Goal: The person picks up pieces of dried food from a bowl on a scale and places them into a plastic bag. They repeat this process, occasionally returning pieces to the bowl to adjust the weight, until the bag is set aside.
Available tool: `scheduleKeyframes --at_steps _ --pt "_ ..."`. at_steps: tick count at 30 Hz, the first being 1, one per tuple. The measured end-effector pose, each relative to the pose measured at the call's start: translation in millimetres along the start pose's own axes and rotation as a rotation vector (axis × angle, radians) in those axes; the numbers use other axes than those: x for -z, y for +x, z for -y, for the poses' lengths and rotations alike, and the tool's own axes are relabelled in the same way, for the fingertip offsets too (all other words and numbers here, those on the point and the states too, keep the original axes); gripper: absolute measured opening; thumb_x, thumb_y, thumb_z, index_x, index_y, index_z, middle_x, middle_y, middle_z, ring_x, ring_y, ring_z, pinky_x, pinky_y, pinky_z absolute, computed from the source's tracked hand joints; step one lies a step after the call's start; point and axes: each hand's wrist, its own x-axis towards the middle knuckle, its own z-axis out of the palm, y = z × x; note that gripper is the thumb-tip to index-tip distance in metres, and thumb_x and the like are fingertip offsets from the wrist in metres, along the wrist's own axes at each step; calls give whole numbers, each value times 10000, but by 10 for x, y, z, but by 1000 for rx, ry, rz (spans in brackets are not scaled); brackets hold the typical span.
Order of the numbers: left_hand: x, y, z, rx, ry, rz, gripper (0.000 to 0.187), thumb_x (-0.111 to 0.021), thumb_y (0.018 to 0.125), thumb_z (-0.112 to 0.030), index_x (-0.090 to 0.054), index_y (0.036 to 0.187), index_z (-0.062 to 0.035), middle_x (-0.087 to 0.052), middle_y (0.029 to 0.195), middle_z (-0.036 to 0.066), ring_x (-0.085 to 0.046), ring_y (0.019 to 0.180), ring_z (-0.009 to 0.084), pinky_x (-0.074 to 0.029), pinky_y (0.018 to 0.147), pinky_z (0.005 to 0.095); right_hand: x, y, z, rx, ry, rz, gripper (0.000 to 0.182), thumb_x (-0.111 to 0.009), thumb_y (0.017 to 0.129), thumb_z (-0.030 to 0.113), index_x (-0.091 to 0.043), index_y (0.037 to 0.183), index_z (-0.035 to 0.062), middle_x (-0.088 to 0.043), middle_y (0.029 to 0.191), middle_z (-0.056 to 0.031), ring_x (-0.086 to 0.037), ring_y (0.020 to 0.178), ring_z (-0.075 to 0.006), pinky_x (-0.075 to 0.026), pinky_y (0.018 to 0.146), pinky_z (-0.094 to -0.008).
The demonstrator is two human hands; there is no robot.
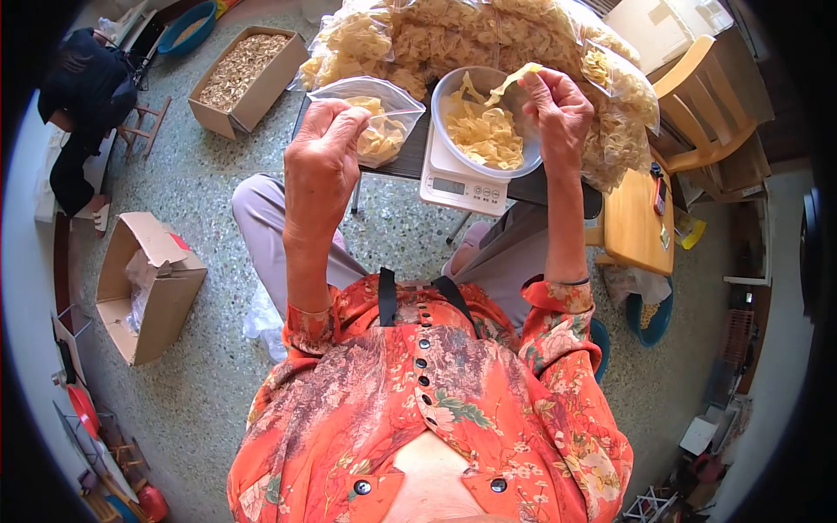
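My left hand (pixel 327 144) is closed on the rim of a clear plastic bag (pixel 384 139) that holds some pale yellow dried flakes. To its right, a white bowl (pixel 442 139) of the same flakes sits on a white kitchen scale (pixel 462 193) at the edge of a dark table (pixel 410 161). Over the bowl's right rim, my right hand (pixel 558 109) pinches a yellow flake (pixel 513 82) between thumb and fingers. The scale's display is too small to read.
Filled bags (pixel 471 35) are heaped behind the bowl. A wooden chair (pixel 711 105) and stool (pixel 636 218) stand right. Cardboard boxes (pixel 209 109) (pixel 166 305) lie on the left floor. Another person (pixel 83 96) sits at the far left.
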Motion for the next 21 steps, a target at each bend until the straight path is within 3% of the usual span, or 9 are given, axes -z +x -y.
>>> scheduleKeyframes --at_steps 2,8,13,17,21 --pt "0 15 -9 -7 11 -9 149 -752 885 53 -743 1026 4 -683 975 129 -686 871 279 -558 780 373 -16 -43 62 2 69 -6 203 -793 970 175 -765 1083 9 -776 894 -40 -615 643 -46 -483 580 -195" --pt "-5 -5 30 -20 -5 -20 164 -765 866 26 -751 1022 -24 -686 989 125 -718 850 293 -582 748 387 -93 -80 115 75 189 -74 197 -782 976 149 -753 1091 -9 -779 900 -52 -618 647 -52 -487 591 -188" --pt "-35 -1 33 -26 -15 -37 147 -789 858 7 -740 993 -25 -679 969 108 -719 826 272 -581 727 380 -546 -302 567 161 225 1 180 -798 960 124 -756 1070 -12 -760 843 -39 -626 658 -49 -499 587 -196" --pt "-4 17 3 -29 -8 -25 122 -780 876 -18 -725 984 -26 -678 969 121 -711 824 305 -577 725 406 -934 -410 580 324 67 141 115 -841 905 106 -782 971 33 -725 797 -10 -632 653 -47 -486 566 -211" --pt "32 15 7 -18 -3 -22 116 -772 882 -24 -715 983 -29 -678 968 129 -707 831 325 -576 731 418 -1016 -388 527 529 -268 302 106 -835 843 91 -778 931 69 -715 845 -76 -694 669 -196 -544 609 -323"
